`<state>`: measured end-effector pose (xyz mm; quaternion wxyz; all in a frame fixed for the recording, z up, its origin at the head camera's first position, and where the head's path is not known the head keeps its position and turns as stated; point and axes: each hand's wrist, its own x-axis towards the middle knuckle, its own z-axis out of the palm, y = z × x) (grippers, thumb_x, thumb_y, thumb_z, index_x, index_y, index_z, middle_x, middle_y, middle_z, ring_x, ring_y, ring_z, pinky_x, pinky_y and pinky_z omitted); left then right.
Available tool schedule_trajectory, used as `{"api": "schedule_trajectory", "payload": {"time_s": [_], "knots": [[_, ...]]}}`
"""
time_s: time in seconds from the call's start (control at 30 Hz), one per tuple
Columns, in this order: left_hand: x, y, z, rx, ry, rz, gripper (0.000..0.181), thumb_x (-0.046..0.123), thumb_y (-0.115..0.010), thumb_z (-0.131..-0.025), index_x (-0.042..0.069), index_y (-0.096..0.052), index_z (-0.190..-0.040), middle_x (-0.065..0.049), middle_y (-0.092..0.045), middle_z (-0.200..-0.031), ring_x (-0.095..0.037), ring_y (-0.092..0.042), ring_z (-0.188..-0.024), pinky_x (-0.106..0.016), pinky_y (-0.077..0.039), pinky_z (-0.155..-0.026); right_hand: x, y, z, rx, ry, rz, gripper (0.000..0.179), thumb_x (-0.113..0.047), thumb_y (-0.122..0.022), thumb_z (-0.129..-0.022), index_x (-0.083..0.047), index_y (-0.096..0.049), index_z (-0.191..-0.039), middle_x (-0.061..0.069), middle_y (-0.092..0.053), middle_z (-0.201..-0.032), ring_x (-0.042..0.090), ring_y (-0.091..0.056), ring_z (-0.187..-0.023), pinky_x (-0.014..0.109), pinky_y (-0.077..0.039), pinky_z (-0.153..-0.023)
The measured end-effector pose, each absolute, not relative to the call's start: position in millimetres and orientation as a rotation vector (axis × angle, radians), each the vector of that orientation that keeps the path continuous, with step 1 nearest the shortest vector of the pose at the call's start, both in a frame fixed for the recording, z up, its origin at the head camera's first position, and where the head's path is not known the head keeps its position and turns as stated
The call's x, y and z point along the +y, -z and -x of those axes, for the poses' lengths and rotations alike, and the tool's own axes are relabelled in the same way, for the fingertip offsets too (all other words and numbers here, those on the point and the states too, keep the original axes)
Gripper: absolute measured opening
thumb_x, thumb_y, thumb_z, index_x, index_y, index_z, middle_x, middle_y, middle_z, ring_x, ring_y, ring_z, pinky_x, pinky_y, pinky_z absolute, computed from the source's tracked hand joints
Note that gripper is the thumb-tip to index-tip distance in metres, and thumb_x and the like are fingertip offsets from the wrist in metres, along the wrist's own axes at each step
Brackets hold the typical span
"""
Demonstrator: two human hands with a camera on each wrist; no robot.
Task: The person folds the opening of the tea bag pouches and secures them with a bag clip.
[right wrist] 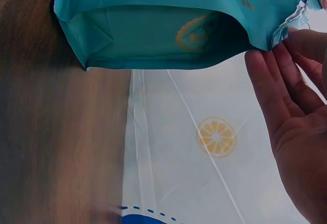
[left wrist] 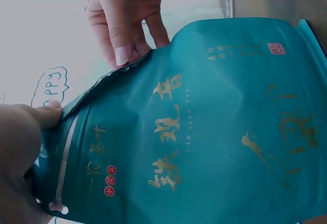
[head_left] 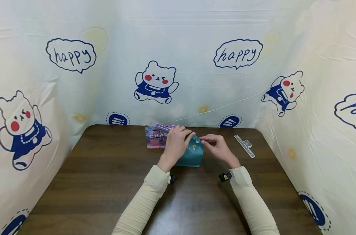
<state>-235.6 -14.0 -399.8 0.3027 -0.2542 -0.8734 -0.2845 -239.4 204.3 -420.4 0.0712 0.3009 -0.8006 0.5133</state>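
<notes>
A teal tea pouch (head_left: pixel 192 157) with gold characters stands upright on the table. My left hand (head_left: pixel 175 143) grips its top edge at the left side; in the left wrist view the thumb lies near a pale strip across the pouch. At the top right corner, my right hand (head_left: pixel 218 147) pinches the edge between thumb and fingers. The right wrist view shows the crumpled top corner (right wrist: pixel 288 25) at these fingertips and the pouch's gusseted side. Behind the left hand is a purple and pink pouch (head_left: pixel 155 138) lettered "CHAG", partly hidden, with a purple clip (head_left: pixel 163 126) along its top.
A white ruler-patterned strip (head_left: pixel 244 147) with a small figure on it lies right of my right hand. The brown wooden table (head_left: pixel 107 182) ends at a printed cloth (head_left: pixel 192 65) that hangs at the back and both sides.
</notes>
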Motion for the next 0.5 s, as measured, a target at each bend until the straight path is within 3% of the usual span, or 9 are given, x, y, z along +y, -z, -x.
{"api": "schedule_trajectory", "payload": {"time_s": [0.1, 0.2, 0.33, 0.5], "knots": [[-14, 400, 236, -2.312, 0.756, 0.674, 0.018, 0.027, -0.073, -0.096, 0.011, -0.081, -0.098, -0.003, -0.074, -0.088, -0.021, -0.062, -0.081, -0.035, -0.046, -0.072, 206, 420, 240, -2.406, -1.55, -0.908, 0.019, 0.006, -0.062, -0.097, 0.009, -0.073, -0.113, 0.022, -0.073, -0.105, 0.046, -0.069, -0.096, 0.031, -0.059, -0.081], [-15, 400, 236, -2.312, 0.758, 0.68, 0.016, 0.026, -0.073, -0.096, 0.011, -0.08, -0.097, -0.003, -0.074, -0.088, -0.021, -0.062, -0.081, -0.035, -0.046, -0.072, 209, 418, 238, -2.414, -1.537, -0.905, 0.02, 0.006, -0.062, -0.097, 0.009, -0.073, -0.113, 0.023, -0.073, -0.106, 0.045, -0.069, -0.096, 0.041, -0.06, -0.082], [-16, 400, 236, -2.323, 0.756, 0.696, 0.016, 0.026, -0.071, -0.097, 0.012, -0.079, -0.097, -0.003, -0.074, -0.089, -0.021, -0.062, -0.083, -0.035, -0.046, -0.073, 213, 416, 236, -2.437, -1.498, -0.883, 0.02, 0.006, -0.062, -0.097, 0.008, -0.073, -0.114, 0.025, -0.073, -0.107, 0.038, -0.071, -0.094, 0.049, -0.059, -0.081], [-17, 400, 236, -2.347, 0.735, 0.711, 0.018, 0.026, -0.068, -0.099, 0.012, -0.079, -0.098, -0.002, -0.073, -0.089, -0.02, -0.061, -0.083, -0.035, -0.045, -0.074, 225, 424, 240, -2.524, -1.432, -0.79, 0.021, 0.001, -0.062, -0.099, 0.005, -0.073, -0.117, 0.022, -0.073, -0.112, 0.031, -0.072, -0.098, 0.035, -0.059, -0.083]]}}
